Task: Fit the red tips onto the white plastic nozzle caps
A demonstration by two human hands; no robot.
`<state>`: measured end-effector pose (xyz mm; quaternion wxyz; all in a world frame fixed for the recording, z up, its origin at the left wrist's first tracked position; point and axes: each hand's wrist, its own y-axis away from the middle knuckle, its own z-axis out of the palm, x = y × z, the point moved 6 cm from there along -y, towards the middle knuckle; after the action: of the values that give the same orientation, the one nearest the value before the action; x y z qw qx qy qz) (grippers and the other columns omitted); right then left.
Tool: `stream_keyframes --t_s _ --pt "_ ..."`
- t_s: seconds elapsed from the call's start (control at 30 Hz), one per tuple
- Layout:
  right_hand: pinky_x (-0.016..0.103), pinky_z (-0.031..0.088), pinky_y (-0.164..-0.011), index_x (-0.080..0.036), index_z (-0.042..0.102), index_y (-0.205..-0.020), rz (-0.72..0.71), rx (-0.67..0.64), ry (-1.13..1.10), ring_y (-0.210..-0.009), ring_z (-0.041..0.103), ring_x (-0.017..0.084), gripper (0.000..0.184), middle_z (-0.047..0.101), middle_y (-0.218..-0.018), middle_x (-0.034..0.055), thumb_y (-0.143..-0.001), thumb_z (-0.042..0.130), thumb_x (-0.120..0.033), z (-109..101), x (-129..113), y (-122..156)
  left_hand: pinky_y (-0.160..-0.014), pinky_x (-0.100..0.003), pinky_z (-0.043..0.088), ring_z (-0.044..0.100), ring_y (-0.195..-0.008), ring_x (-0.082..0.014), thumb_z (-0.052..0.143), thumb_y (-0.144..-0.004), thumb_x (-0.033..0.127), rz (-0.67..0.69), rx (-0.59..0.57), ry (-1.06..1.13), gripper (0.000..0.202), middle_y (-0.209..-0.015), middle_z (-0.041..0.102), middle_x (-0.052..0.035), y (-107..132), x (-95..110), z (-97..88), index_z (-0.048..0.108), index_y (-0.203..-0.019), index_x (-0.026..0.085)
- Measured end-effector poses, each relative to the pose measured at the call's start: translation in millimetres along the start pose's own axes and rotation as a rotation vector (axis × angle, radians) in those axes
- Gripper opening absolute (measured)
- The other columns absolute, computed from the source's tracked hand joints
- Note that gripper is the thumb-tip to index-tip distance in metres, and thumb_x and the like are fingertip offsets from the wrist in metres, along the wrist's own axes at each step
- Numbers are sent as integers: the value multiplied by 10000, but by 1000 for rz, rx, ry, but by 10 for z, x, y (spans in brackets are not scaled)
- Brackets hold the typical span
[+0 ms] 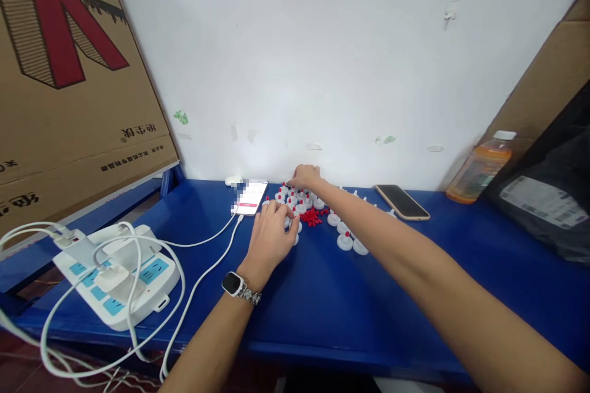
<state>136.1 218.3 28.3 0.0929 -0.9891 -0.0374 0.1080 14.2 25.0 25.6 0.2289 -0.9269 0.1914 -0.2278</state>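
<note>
Small white translucent nozzle caps (319,203), many with red tips, stand clustered on the blue table. A heap of loose red tip covers (312,217) lies beside them. My left hand (273,230), with a watch on the wrist, rests at the cluster's front left, fingers curled and thumb bent around a white cap that they partly hide. My right hand (305,177) reaches over the back of the cluster; its fingers are bent together by the caps, and what they hold is hidden. Under my right forearm stand more nozzle caps (344,241), some without red tips.
A lit phone (249,198) with a charging cable lies left of the caps, a dark phone (402,202) right. A power strip (120,276) with tangled white cables sits at left. An orange drink bottle (480,169) and black bag (548,190) stand right. A white wall closes the back.
</note>
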Motion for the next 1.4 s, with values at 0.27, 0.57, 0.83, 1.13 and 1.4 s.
stream_keyframes --t_s 0.27,0.57,0.83,1.13,1.4 --pt "410 383 -937 -127 700 -947 96 -53 -17 -1075 616 312 415 724 -942 155 -648 754 -410 25 48 -16 -893 -412 465 578 -1007 -250 497 -954 369 -7 -16 27 212 -985 593 -70 13 7 -21 625 -895 212" --pt "411 325 -977 -199 744 -878 18 11 -158 -1011 632 239 197 747 -939 71 -807 617 -331 -282 124 231 -906 -433 469 583 -1007 -260 499 -953 360 15 3 42 197 -996 588 -72 14 4 -36 621 -923 209" --pt "282 416 -704 -180 727 -773 -306 -19 -541 -695 599 149 205 717 -742 18 -818 646 -362 -752 202 1427 -1079 -470 401 449 -1258 -281 503 -955 243 180 171 104 494 -1393 479 -100 19 203 -183 411 -1441 254" --pt "337 384 -799 -183 733 -819 -285 30 -582 -779 573 177 314 713 -795 37 -914 533 -406 -664 377 1921 -983 -441 467 569 -1122 -260 545 -950 296 285 0 126 282 -1179 648 -72 34 298 -54 564 -1220 218" --pt "444 256 -865 -220 762 -886 -326 91 43 -1005 474 291 179 710 -938 98 -859 612 -314 -520 373 1817 -1022 -446 457 574 -1154 -265 535 -953 295 237 -89 120 370 -1209 634 -90 50 219 41 533 -1313 208"
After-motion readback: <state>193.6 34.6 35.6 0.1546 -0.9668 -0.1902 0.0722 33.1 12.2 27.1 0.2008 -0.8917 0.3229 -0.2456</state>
